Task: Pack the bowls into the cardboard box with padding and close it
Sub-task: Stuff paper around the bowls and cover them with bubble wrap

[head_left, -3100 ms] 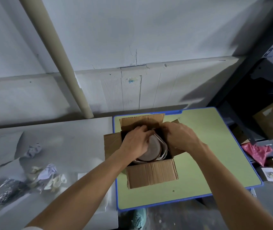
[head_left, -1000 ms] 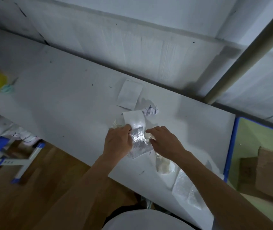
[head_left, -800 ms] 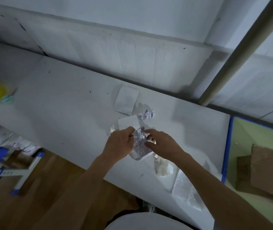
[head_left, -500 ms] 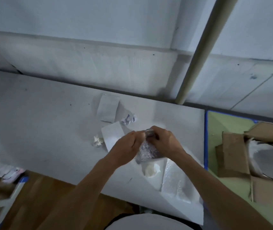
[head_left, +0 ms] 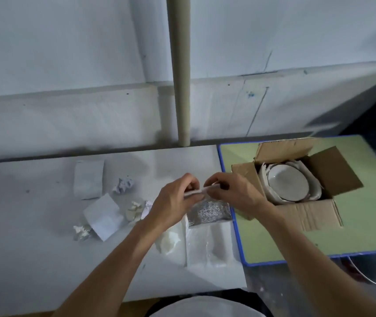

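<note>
An open cardboard box (head_left: 319, 213) stands on the green table at right, its flaps folded outward. Inside it lies a pale bowl (head_left: 287, 185) with white wrapping around its rim. My left hand (head_left: 173, 202) and my right hand (head_left: 232, 193) both pinch the top edge of a silvery padded sheet (head_left: 209, 212), which hangs between them over the white table, just left of the box.
Crumpled paper (head_left: 124, 185), folded white sheets (head_left: 103, 216) and a clear bubble-wrap piece (head_left: 207, 248) lie on the white table (head_left: 33, 213). The green table (head_left: 365, 236) has a blue edge. A beige pole (head_left: 180, 76) stands against the wall behind.
I picked the silvery sheet up from the white table with both hands and carried it to the right toward the box. The view swung right, bringing the box and bowl into sight.
</note>
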`<state>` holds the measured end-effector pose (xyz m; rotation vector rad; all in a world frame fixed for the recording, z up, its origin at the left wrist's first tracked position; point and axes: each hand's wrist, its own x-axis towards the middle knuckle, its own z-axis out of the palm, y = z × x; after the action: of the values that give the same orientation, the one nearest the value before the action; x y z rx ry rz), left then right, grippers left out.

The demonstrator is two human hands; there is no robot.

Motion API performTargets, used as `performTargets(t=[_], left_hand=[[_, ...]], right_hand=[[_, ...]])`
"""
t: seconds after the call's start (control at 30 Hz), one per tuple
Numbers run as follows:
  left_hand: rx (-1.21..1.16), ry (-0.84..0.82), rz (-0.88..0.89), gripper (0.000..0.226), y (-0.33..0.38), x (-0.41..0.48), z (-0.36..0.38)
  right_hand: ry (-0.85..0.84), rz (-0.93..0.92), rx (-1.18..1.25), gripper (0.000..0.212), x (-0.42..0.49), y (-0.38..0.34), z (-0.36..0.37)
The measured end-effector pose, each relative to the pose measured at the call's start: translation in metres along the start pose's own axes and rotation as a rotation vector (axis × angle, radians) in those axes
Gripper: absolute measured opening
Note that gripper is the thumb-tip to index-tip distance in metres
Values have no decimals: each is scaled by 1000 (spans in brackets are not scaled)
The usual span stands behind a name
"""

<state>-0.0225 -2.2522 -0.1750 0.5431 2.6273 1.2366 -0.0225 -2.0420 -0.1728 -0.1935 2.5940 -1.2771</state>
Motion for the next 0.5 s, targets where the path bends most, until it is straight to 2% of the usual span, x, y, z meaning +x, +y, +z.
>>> performTargets(t=[0.17, 0.27, 0.5], left_hand=[[-37, -96, 31, 20, 28, 16, 18], [-38, -93, 29, 20, 43, 25, 30], [-78, -192, 76, 19, 78, 36, 52]], right_hand=[[76, -26, -30, 9, -17, 21, -30], [51, -37, -33, 21, -29, 25, -48], [105, -90, -30, 25, -40, 44, -76]])
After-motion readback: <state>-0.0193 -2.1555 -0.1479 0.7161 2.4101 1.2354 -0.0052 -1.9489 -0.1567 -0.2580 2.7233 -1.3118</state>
